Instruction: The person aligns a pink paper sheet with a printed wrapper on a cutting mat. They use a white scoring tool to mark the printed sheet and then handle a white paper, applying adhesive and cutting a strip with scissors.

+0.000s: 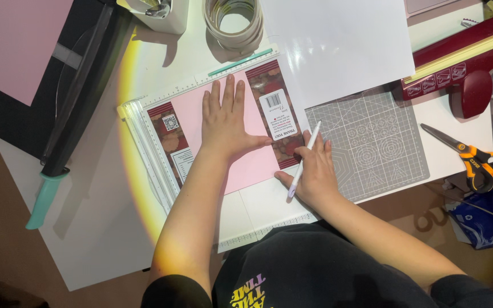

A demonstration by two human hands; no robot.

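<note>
— What's under the left hand (223,122)?

— A pink sheet (252,162), lying on a white scoring board (144,134) in the middle of the desk. The hand is pressed flat on it, all 5 fingers spread, palm down; it grips nothing, it just pins the sheet.

— Plain pink?

— Pink in the middle, yes. Down 2 sides run dark red printed panels (275,114), patterned with reddish blobs. Each carries a white label, and I can make out a barcode on the one to the right and a small square code on the other. The sheet sits at a slant, matching the board.

— And the right hand (315,171)?

— Closed around a thin white pen-like tool (302,162), fingers curled snug on the shaft. Its lower tip points towards the person, and the hand rests at the sheet's right edge, touching the red panel there.

— Anything holding things?

— At the top edge there's a white pot (169,17), with something metal showing in it; I can't tell what. Just beside it lies a roll of tape (235,23), lying flat on its side.

— What else is about?

— A grey cutting mat (378,142) with printed shapes, right beside the right hand. A white sheet (338,45) overlaps its top. Orange-handled scissors (475,159) lie to the right, blades shut. Far left, a paper trimmer with a teal handle (44,199), and more pink card (12,45) in the corner.
</note>
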